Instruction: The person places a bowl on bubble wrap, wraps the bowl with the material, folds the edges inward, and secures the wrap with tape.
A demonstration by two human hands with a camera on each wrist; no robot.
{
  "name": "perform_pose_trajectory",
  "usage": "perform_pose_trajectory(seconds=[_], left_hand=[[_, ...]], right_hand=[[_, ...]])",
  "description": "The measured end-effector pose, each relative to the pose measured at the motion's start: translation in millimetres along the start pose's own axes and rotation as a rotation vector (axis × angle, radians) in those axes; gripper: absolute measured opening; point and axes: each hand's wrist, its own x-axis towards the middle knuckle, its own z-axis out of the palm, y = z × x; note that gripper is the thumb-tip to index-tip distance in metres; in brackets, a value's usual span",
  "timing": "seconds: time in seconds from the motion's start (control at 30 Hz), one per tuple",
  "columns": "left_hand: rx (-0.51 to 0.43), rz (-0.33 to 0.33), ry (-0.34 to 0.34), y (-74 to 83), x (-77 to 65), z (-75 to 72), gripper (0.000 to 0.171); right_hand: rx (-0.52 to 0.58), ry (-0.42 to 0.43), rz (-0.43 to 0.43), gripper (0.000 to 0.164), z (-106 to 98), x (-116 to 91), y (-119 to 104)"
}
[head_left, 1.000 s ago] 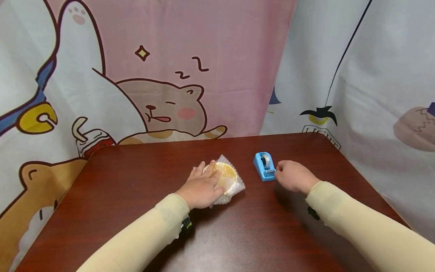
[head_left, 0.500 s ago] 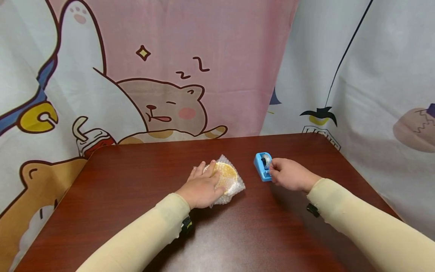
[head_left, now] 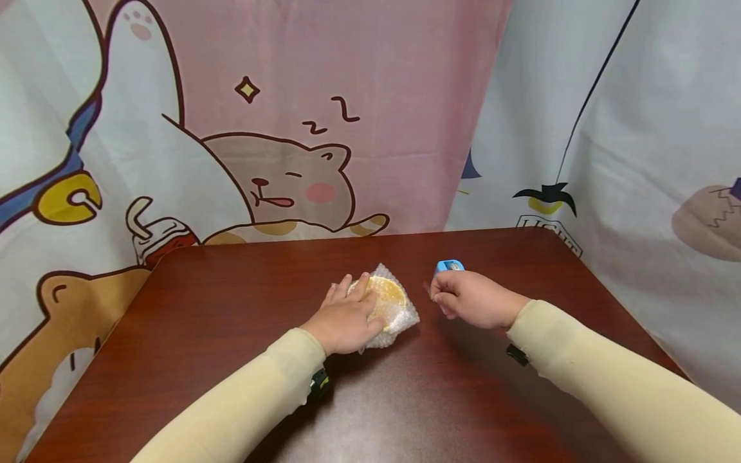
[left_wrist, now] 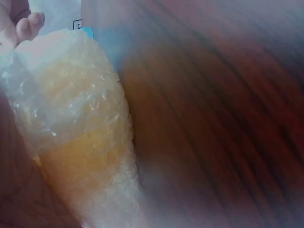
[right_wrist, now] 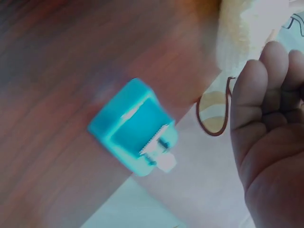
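Observation:
My left hand point(head_left: 345, 323) rests with spread fingers on a flat bubble-wrapped packet point(head_left: 401, 315). Something round and yellow shows through the wrap, also on the packet point(left_wrist: 88, 118) in the left wrist view. To the right, my right hand point(head_left: 478, 299) is held above the table with thumb and fingers pinched together. A thin clear strip, apparently a piece of tape point(head_left: 427, 289), sticks out from its fingertips. Behind that hand stands a light blue tape dispenser point(head_left: 449, 265), mostly hidden in the head view. The right wrist view shows the dispenser point(right_wrist: 130, 126) with its toothed cutter.
Both things lie on a dark red-brown wooden table point(head_left: 243, 283). Its far edge meets a pink and white curtain point(head_left: 405, 116) printed with cartoon animals. Another pale curtain point(head_left: 648, 167) hangs along the right side.
My right hand has moved left from the dispenser's front, pinching the clear strip, and now covers most of the dispenser. The left hand and the packet have stayed put.

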Motion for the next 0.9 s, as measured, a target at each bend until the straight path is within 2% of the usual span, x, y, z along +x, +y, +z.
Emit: perform_pose_trajectory(seconds=[0.3, 0.53, 0.7, 0.9], left_hand=[[-0.003, 0.000, 0.006, -0.1, 0.8, -0.1, 0.074], [-0.015, -0.004, -0.004, 0.3, 1.0, -0.8, 0.074], [-0.030, -0.006, -0.013, -0.2, 1.4, -0.9, 0.074], [-0.038, 0.000, -0.006, -1.7, 1.5, -0.3, 0.074]], right_hand=[[-0.044, -0.139, -0.074, 0.015, 8.2, 25.4, -30.6], [-0.162, -0.244, -0.130, 0.019, 13.0, 52.8, -51.9], [-0.212, -0.290, -0.149, 0.023, 16.8, 68.8, -54.0], [-0.244, -0.315, -0.114, 0.028, 19.6, 80.7, -53.5]])
